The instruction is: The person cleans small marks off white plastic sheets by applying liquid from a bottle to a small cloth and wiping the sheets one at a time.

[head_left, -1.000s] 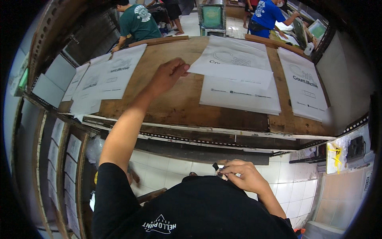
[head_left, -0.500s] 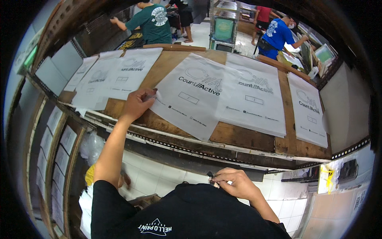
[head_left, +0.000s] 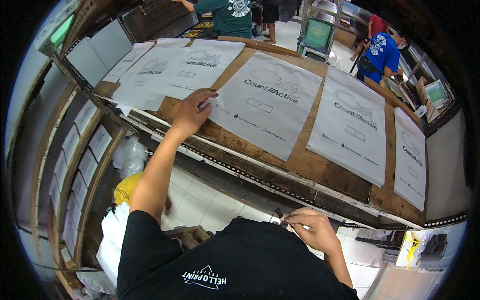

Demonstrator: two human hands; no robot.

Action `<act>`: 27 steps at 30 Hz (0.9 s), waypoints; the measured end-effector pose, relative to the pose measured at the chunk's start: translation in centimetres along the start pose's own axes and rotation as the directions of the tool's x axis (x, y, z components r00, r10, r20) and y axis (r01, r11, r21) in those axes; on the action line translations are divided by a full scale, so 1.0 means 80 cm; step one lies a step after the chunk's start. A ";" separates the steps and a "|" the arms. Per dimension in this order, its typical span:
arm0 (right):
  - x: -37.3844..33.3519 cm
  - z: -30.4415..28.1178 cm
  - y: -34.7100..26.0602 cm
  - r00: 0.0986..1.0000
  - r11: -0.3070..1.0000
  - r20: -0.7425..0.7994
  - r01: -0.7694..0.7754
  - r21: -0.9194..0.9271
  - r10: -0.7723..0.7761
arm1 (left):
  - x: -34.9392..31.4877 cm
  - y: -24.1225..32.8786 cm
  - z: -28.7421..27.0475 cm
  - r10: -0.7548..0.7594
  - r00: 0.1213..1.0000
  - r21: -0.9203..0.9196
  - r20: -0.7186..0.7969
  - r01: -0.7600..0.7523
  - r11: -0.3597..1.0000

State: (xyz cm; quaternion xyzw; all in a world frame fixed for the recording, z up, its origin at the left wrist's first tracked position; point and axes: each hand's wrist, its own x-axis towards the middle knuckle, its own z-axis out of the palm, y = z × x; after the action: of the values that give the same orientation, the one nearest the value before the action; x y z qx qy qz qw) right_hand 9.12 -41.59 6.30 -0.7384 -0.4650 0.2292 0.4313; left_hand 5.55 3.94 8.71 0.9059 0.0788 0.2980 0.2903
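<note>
A thin white sheet [head_left: 270, 107] with black print lies at a slant on the brown wooden tabletop [head_left: 295, 167] in front of me. My left hand [head_left: 192, 114] reaches over the table and has its thumb and fingers closed at the sheet's left edge. Right of this sheet, a stack of similar printed sheets [head_left: 352, 127] lies apart from it. Close to my chest, my right hand [head_left: 315, 229] is closed in a pinch. A small dark piece [head_left: 278, 214] sticks out by its fingertips, too small to name.
More printed sheets lie at the table's left [head_left: 202, 67] and far right [head_left: 411, 157]. A wooden strip [head_left: 270, 46] runs along the far edge. A rack [head_left: 80, 185] stands at left. Beyond the table are people in green [head_left: 232, 20], blue [head_left: 382, 57] and red tops.
The sheet at my left hand has moved left off the neighbouring stack and now lies flatter, with bare wood between them. My view has shifted; my right hand stays near my chest.
</note>
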 end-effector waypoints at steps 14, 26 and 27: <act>-0.007 -0.005 0.007 0.994 1.000 -0.105 -0.010 -0.007 0.009 | -0.092 0.066 0.008 0.249 0.968 0.279 -0.010 -0.236 0.931; 0.007 -0.007 -0.010 0.999 0.999 -0.035 -0.004 -0.032 0.002 | -0.103 0.063 0.033 0.265 0.961 0.331 0.080 -0.277 0.902; 0.006 -0.007 -0.008 0.999 1.000 -0.036 -0.008 -0.031 0.006 | -0.104 0.062 0.035 0.263 0.962 0.332 0.076 -0.274 0.903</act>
State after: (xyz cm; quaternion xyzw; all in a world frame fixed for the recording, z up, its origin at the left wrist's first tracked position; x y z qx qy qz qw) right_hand 9.45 -41.28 7.21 -0.7506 -0.4581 0.2104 0.4272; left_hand 0.28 -4.07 5.62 0.9488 -0.0007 0.3037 0.0871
